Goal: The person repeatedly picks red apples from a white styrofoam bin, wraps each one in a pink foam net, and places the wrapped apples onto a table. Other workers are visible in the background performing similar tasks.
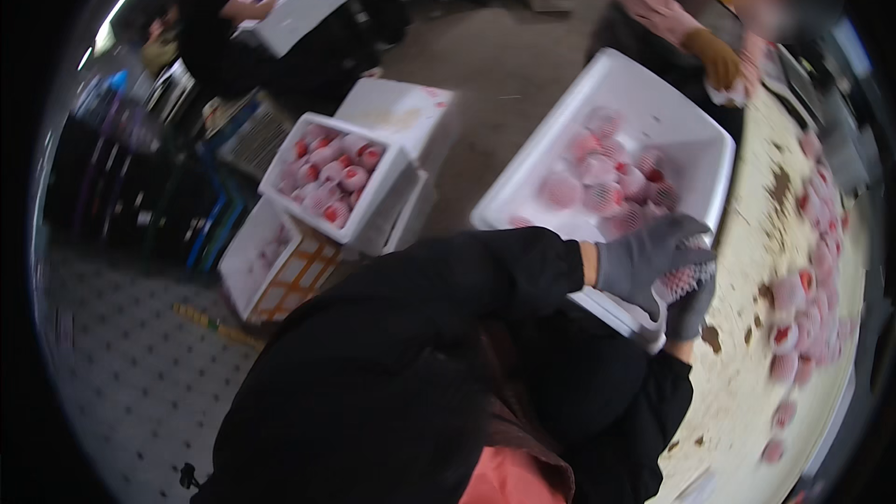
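Observation:
My left hand [630, 264], in a grey glove, and my right hand [691, 304], in a darker-looking grey glove, close together around a netted round fruit [680, 283]. Pink-white foam netting covers that fruit, and the fingers hide much of it. Both hands are over the near right corner of a large white foam box [521, 185]. Inside this box, several red fruits [603, 166] in similar foam nets are heaped on one another. Part of the box's near side is hidden behind my left sleeve.
On the right, a cream-coloured table [742, 238] bears a long row of netted fruits [805, 315]. A co-worker's gloved hand [714, 59] is beyond the box. Leftward, a full foam box [388, 175] rests on other boxes, near a taped box [294, 280]. Other people sit farther back.

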`<state>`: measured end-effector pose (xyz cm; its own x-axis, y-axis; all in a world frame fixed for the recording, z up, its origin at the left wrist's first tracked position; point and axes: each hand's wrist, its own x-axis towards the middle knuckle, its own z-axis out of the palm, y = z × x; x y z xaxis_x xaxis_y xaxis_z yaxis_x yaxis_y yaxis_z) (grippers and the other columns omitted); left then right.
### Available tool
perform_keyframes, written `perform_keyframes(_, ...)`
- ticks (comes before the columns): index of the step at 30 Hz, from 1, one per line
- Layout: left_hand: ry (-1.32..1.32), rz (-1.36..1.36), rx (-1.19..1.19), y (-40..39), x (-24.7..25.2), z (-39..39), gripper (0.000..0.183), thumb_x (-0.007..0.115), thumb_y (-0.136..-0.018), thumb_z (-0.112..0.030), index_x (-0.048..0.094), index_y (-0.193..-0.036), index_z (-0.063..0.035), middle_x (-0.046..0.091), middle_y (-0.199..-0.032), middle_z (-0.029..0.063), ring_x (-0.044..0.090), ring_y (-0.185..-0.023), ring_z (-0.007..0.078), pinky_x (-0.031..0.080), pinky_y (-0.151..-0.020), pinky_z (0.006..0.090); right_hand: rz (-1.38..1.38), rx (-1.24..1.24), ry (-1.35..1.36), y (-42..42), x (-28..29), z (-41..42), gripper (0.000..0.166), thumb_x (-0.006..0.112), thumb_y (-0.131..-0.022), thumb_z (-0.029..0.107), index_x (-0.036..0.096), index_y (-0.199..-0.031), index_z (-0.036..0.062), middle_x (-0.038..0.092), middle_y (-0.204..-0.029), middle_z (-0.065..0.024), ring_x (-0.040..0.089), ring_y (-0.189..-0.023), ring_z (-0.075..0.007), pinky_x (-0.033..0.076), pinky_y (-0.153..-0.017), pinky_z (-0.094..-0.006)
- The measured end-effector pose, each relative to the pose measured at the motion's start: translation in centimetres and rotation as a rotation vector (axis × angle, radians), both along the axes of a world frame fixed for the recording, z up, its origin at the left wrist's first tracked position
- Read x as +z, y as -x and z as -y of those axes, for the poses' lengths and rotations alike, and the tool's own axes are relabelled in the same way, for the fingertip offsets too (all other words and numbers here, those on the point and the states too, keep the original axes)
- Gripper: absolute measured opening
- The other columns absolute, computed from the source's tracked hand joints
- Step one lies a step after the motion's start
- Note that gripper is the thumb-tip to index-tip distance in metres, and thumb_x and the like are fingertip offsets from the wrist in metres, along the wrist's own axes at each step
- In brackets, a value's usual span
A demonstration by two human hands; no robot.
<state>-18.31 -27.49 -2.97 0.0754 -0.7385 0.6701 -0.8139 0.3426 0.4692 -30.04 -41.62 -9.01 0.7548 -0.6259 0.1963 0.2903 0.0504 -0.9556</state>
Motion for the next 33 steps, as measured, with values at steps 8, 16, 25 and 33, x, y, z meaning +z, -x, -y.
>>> perform_keyframes(8,0.093,-0.524,0.396,-3.9,-2.6,-13.7,0.061,0.081,-0.06,-0.02,0.053,-0.112,-0.0056,0.052,-0.111,0.0101,0.052,-0.103,0.023,0.043,-0.09,0.0349,-0.158,0.339,-0.046,-0.2,1.3,-2.2,0.059,0.042,-0.093,0.047,0.042,-0.127,-0.0007,0.059,-0.099,-0.0099,0.059,-0.079,-0.0192,0.048,-0.074,-0.0319)
perform_keyframes(16,0.596,-1.857,0.439,-8.6,-11.8,-33.7,0.031,0.059,-0.083,-0.023,0.054,-0.111,-0.0095,0.058,-0.101,0.0048,0.056,-0.095,0.0178,0.049,-0.081,0.0316,-0.304,0.219,-0.001,-0.2,-0.1,-1.7,0.041,0.044,-0.096,0.028,0.046,-0.122,-0.0034,0.057,-0.102,-0.0149,0.058,-0.083,-0.0191,0.048,-0.08,-0.033)
perform_keyframes(25,0.67,-2.272,0.533,-5.1,-24.6,-37.0,0.036,0.06,-0.084,-0.036,0.055,-0.109,-0.0107,0.059,-0.1,0.0073,0.057,-0.092,0.0231,0.05,-0.079,0.037,-0.412,0.128,0.069,-0.4,1.6,-2.9,0.034,0.046,-0.094,0.022,0.051,-0.117,-0.0022,0.058,-0.098,-0.0135,0.06,-0.08,-0.0201,0.049,-0.075,-0.03)
perform_keyframes(33,0.422,-2.305,0.583,-8.0,-20.2,-33.5,0.042,0.056,-0.082,-0.044,0.054,-0.113,-0.0157,0.057,-0.104,0.0063,0.055,-0.092,0.0241,0.049,-0.069,0.0395,-0.342,0.167,0.012,-0.3,1.3,-3.2,0.037,0.049,-0.094,0.025,0.051,-0.116,-0.0036,0.061,-0.095,-0.0125,0.062,-0.08,-0.0189,0.05,-0.076,-0.0298)
